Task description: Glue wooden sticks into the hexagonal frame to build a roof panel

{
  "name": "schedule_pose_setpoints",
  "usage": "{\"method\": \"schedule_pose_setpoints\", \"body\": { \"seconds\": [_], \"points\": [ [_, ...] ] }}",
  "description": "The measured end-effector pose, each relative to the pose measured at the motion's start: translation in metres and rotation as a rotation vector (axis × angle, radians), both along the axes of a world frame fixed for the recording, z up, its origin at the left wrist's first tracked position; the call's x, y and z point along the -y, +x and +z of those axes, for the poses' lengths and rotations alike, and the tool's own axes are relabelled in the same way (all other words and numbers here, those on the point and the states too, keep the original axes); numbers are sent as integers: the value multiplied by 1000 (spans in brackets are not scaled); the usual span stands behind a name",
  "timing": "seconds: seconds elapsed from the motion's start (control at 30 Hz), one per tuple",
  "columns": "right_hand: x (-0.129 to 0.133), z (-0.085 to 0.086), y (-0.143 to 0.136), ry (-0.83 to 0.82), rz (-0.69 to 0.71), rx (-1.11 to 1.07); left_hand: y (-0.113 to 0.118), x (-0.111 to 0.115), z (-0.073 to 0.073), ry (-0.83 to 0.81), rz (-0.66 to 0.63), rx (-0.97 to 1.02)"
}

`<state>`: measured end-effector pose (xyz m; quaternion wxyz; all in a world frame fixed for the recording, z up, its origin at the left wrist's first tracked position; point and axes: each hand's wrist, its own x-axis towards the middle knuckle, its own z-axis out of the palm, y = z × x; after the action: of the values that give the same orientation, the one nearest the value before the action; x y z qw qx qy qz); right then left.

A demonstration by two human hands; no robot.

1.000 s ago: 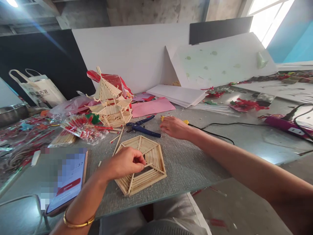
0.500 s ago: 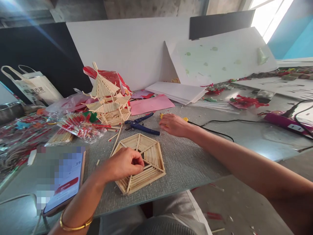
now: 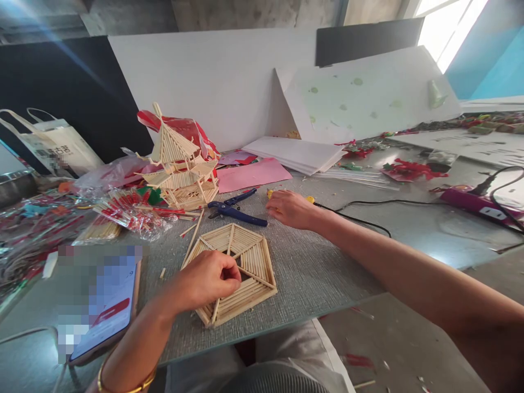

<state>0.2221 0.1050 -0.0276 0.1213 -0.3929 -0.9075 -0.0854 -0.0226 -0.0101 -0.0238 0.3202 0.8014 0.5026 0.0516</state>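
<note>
The left hand (image 3: 209, 277) has its fingers (image 3: 232, 274) pinched together over the middle of the hexagonal stick panel (image 3: 257, 262), which lies beneath them on the counter (image 3: 319, 273). The right hand (image 3: 291, 209) curls its fingers over a yellow corded tool (image 3: 310, 200); how firmly, I cannot tell. Blue-handled pliers (image 3: 241, 216) lie just left of those fingers

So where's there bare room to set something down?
The mat looks bare between the stick panel and the right forearm, as does the tabletop between that forearm and the black cord. It's crowded on the left, with plastic packets and the phone.
</note>
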Motion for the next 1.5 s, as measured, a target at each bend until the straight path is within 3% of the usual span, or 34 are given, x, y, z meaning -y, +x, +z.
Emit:
{"method": "schedule_pose_setpoints", "body": {
  "seconds": [1.5],
  "points": [
    [9, 5, -4, 21, 19, -10, 2, -1, 3, 64, -42, -61]
  ]
}}
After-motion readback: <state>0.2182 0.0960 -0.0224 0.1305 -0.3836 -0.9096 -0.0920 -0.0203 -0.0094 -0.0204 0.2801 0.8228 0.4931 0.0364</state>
